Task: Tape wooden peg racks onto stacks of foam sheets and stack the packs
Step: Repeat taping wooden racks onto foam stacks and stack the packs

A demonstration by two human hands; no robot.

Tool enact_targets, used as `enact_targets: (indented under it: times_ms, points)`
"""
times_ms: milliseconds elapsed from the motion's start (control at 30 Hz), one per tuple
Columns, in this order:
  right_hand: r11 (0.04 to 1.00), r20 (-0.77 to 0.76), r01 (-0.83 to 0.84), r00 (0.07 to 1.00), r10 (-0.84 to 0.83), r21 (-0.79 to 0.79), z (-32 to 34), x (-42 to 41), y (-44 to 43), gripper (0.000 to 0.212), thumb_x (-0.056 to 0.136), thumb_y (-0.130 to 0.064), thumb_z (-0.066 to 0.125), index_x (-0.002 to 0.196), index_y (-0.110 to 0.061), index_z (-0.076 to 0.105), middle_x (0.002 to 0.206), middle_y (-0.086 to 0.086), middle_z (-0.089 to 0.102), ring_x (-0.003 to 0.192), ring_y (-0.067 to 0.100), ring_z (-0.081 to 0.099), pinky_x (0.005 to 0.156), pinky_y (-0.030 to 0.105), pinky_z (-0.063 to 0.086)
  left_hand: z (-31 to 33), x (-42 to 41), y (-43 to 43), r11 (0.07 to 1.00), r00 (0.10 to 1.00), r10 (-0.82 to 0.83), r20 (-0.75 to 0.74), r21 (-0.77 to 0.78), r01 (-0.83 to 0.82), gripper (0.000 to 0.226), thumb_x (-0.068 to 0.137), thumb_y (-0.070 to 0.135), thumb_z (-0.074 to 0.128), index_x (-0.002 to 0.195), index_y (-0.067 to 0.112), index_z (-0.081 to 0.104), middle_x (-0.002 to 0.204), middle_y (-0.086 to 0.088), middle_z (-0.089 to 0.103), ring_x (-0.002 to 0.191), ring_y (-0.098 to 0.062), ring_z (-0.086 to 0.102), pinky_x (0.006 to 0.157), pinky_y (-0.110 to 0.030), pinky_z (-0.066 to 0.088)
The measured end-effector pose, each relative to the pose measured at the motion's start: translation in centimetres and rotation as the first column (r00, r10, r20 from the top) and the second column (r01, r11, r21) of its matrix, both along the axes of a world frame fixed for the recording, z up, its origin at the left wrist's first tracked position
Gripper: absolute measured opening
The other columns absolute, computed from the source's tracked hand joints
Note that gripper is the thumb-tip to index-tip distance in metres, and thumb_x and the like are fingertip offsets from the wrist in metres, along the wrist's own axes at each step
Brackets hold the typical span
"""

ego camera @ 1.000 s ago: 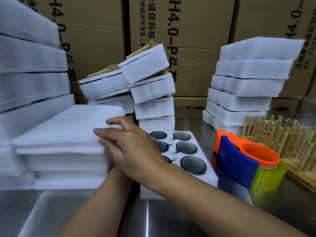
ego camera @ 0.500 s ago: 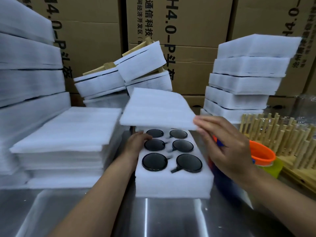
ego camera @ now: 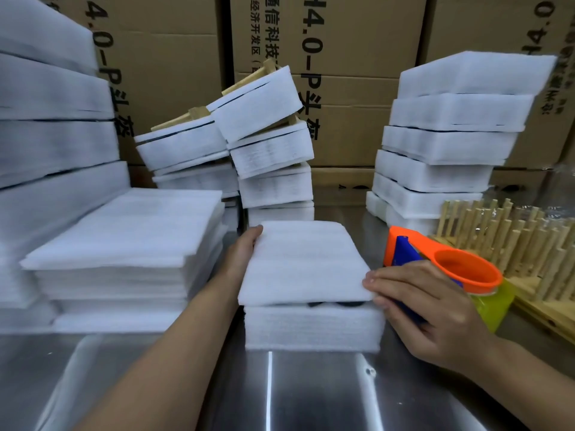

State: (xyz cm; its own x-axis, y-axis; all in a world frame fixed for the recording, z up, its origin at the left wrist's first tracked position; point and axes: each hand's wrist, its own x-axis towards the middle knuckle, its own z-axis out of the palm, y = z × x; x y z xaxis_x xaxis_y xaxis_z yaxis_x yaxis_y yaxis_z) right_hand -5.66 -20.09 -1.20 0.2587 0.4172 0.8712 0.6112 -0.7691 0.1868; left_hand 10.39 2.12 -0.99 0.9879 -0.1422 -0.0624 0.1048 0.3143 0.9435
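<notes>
a thin white foam sheet (ego camera: 303, 262) lies in the centre of the frame on top of a thick foam block (ego camera: 314, 328). its near edge is lifted a little, and dark shapes (ego camera: 336, 304) show in the gap. the block stands on the shiny metal table (ego camera: 311, 396).

the left hand (ego camera: 242, 253) lies along the sheet's left edge with a fingertip at the far left corner. the rest of its fingers are hidden, so i cannot tell if it grips or only steadies. the right hand (ego camera: 426, 309) pinches the sheet's near right corner, with one finger on top and the others just below the edge, lightly bent.

just behind the right hand sits an orange and blue tape dispenser (ego camera: 441, 262) with a yellow roll. beside it, at the right edge of the frame, are wooden peg racks (ego camera: 510, 241).

at lower left a pile of loose foam sheets (ego camera: 124, 237) stands near the block. at the far left is a tall foam stack (ego camera: 49, 126). in the upper centre, finished packs (ego camera: 261, 107) with wood showing on top lean in two uneven stacks. a neater stack of packs (ego camera: 451, 135) rises at the upper right. cardboard boxes (ego camera: 357, 57) fill the background.
</notes>
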Motion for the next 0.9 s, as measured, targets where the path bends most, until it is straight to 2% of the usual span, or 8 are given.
enact_targets:
  times_ms: [67,233,400,567,900]
  points:
    - [1.0,-0.021,-0.004,1.0,0.004,0.008,0.0,0.0,-0.2,0.019,0.086,-0.013,0.06,0.091,-0.002,0.075,0.097,0.005,0.071,0.088,0.013,0.064,0.078,0.031,0.048,-0.2,0.0,0.2,0.999,1.0,-0.013,-0.007,0.047,0.013,0.016,0.084,0.029,0.064,0.081,0.015,0.07,0.069,0.0,0.072,0.061,-0.016,0.069,0.061,-0.024,0.049]
    - [1.0,-0.061,-0.01,0.998,0.01,0.005,-0.3,0.1,-0.4,0.017,0.084,-0.014,0.062,0.09,-0.005,0.075,0.095,0.004,0.071,0.083,0.015,0.065,0.076,0.033,0.048,0.1,-0.7,0.3,0.999,0.999,-0.046,-0.006,0.024,0.046,0.008,0.085,0.022,0.064,0.084,0.015,0.069,0.066,0.002,0.072,0.055,-0.011,0.068,0.046,-0.016,0.048]
    - [1.0,-0.068,-0.016,0.998,0.016,-0.001,-0.2,0.0,-0.5,0.017,0.083,-0.014,0.062,0.088,-0.004,0.075,0.093,0.004,0.071,0.08,0.017,0.066,0.075,0.034,0.047,0.2,-0.9,0.3,0.994,0.994,-0.111,0.006,-0.001,0.111,0.014,0.087,0.021,0.061,0.096,0.013,0.068,0.074,0.0,0.074,0.062,-0.013,0.07,0.057,-0.021,0.052]
    - [1.0,-0.075,-0.015,0.997,0.015,0.003,-0.1,-0.2,-0.4,0.017,0.082,-0.014,0.061,0.085,-0.004,0.075,0.091,0.004,0.071,0.08,0.015,0.065,0.074,0.034,0.047,0.2,-1.1,0.2,0.992,0.992,-0.125,0.022,-0.024,0.125,0.018,0.087,0.02,0.062,0.102,0.012,0.068,0.078,-0.002,0.074,0.065,-0.014,0.071,0.053,-0.019,0.052]
    - [1.0,-0.113,-0.015,0.994,0.014,-0.009,0.3,-0.5,-0.2,0.017,0.08,-0.013,0.061,0.083,-0.004,0.075,0.088,0.003,0.071,0.079,0.014,0.065,0.072,0.034,0.047,0.1,-0.7,0.2,0.988,0.985,-0.151,0.083,-0.016,0.153,0.011,0.091,0.013,0.055,0.092,0.016,0.067,0.072,0.003,0.074,0.061,-0.01,0.07,0.047,-0.016,0.049]
